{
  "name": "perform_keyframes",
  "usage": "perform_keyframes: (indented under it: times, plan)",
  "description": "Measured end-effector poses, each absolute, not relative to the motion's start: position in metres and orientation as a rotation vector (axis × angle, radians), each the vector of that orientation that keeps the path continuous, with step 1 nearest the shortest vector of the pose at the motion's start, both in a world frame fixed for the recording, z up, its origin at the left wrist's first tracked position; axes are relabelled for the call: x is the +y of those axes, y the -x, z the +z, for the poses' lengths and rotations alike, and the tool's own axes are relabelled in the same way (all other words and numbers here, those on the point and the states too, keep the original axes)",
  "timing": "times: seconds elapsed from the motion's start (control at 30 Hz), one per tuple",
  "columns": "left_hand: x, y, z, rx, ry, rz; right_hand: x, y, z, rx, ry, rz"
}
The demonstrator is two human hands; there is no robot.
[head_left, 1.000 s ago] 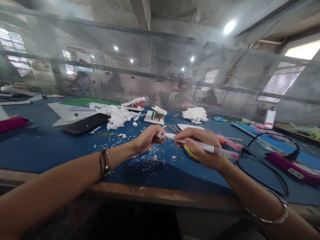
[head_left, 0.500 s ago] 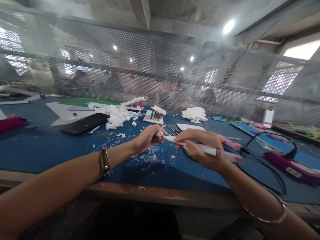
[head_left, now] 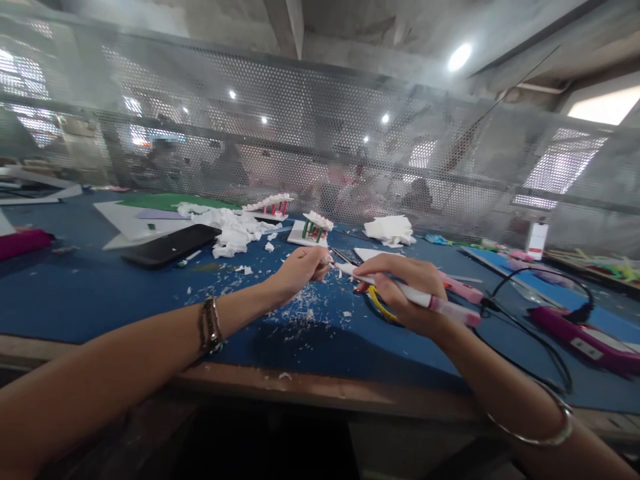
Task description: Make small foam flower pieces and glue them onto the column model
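My right hand (head_left: 406, 293) is closed around a white and pink pen-shaped tool (head_left: 440, 307), its tip pointing left towards my left hand. My left hand (head_left: 297, 272) pinches a small white piece (head_left: 327, 260) right at the tool's tip, above the blue table mat (head_left: 100, 293). White shavings (head_left: 305, 307) lie scattered on the mat under both hands. A bracelet sits on each wrist.
A black phone (head_left: 173, 245) lies at the left beside a heap of white scraps (head_left: 233, 230). Two small white models (head_left: 315, 230) stand behind my hands. Black cables (head_left: 530, 333) and pink tools (head_left: 583, 333) lie at the right. A perforated metal screen (head_left: 320, 147) closes the back.
Both hands have shifted slightly up and away from me, staying together at the tool's tip. The grip looks unchanged.
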State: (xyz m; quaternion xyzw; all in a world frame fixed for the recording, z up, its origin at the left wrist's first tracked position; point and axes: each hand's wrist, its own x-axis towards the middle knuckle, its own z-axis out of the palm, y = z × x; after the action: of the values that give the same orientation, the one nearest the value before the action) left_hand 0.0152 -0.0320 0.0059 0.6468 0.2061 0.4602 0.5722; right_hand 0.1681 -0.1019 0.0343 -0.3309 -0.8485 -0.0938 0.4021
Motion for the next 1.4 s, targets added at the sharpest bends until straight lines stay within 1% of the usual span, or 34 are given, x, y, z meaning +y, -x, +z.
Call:
perform_keyframes:
  times: [0.2,0.9,1.4]
  plan:
    - [-0.032,-0.0169,0.0049,0.508,-1.547,1.096,-0.1027,-0.1673,0.0348,-2.129,0.816,-0.296]
    - [-0.0352,-0.0164,0.008,0.631,-1.679,1.129,-0.1008,-0.1718,0.0351,-2.102,0.852,-0.338]
    - [-0.0325,-0.0159,0.0067,0.623,-1.718,1.136,-0.1004,-0.1731,0.0371,-2.129,0.812,-0.311]
